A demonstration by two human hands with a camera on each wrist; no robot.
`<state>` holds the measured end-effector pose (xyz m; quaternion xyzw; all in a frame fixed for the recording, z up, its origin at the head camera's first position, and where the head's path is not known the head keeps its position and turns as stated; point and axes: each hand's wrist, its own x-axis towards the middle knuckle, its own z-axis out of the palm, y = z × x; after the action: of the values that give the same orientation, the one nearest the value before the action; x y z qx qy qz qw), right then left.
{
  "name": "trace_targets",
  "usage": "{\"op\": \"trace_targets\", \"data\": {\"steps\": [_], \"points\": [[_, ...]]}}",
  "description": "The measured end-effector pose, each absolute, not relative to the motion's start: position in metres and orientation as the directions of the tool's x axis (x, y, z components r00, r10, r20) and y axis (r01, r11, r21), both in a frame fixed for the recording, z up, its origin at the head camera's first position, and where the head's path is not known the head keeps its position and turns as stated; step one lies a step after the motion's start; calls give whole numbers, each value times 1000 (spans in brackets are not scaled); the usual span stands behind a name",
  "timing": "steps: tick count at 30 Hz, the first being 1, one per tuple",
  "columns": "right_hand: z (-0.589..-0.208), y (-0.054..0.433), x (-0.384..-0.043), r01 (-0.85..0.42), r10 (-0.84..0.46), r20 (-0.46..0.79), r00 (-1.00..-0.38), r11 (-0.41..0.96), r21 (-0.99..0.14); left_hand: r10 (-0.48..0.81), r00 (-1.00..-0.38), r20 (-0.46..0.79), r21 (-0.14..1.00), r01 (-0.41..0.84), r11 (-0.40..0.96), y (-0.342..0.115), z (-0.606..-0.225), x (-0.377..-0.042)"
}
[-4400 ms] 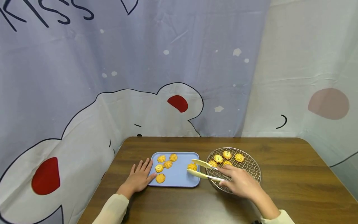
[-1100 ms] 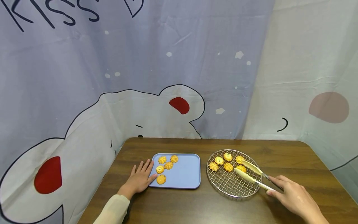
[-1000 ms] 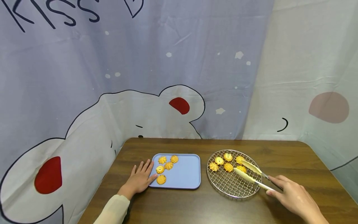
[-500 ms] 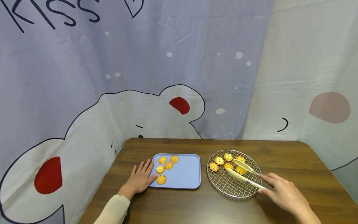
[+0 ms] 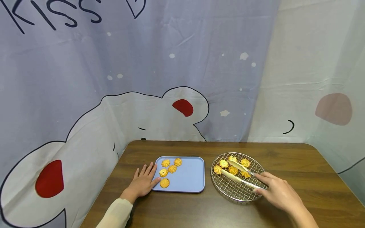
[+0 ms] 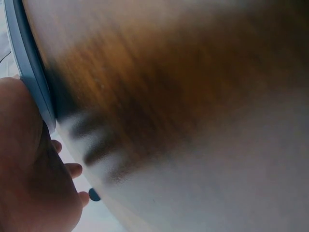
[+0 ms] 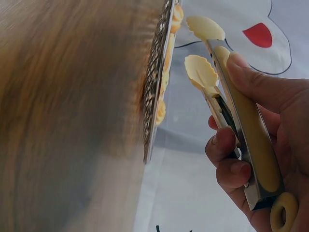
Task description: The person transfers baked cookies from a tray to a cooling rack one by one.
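My right hand (image 5: 280,191) grips a pair of metal tongs with cream tips (image 5: 231,176) over the round wire rack (image 5: 232,190). The right wrist view shows the spread tips of the tongs (image 7: 203,71) with nothing between them, above the rack's level. Several yellow piped cookies (image 5: 218,169) sit on the back half of the rack, some partly covered by the tongs. My left hand (image 5: 142,181) lies flat with straight fingers at the left edge of the blue tray (image 5: 189,174). Several more cookies (image 5: 164,182) lie on that tray's left side.
Tray and rack stand side by side on a brown wooden table (image 5: 182,209), with a narrow strip of wood between them. A printed curtain (image 5: 159,63) hangs behind the table's back edge.
Earlier the tongs were around a cookie at the tray's right; that cookie is now on the rack. In the last second, tongs and right hand have moved left across the rack. Left hand unmoved.
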<state>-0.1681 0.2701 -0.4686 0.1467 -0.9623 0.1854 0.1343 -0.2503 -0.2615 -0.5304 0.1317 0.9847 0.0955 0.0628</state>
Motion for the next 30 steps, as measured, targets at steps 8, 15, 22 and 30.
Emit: {"op": "trace_targets", "data": {"steps": [8,15,22,30], "points": [[-462,253,-176,-361,-269,297,-916,876,-320,264,-959,-103,192,241,951,-260,-528,-248],[-458,237,-184,-383,-293,291,-911,865,-325,270,-958,-100,207,246,947,-263,-534,-252],[-455,221,-192,-401,-317,282,-906,854,-330,270,-959,-87,197,249,948,-266,-542,-256],[-455,206,-204,-436,-353,292,-889,847,-304,265,-960,-92,204,242,949,-266,-541,-255]]}}
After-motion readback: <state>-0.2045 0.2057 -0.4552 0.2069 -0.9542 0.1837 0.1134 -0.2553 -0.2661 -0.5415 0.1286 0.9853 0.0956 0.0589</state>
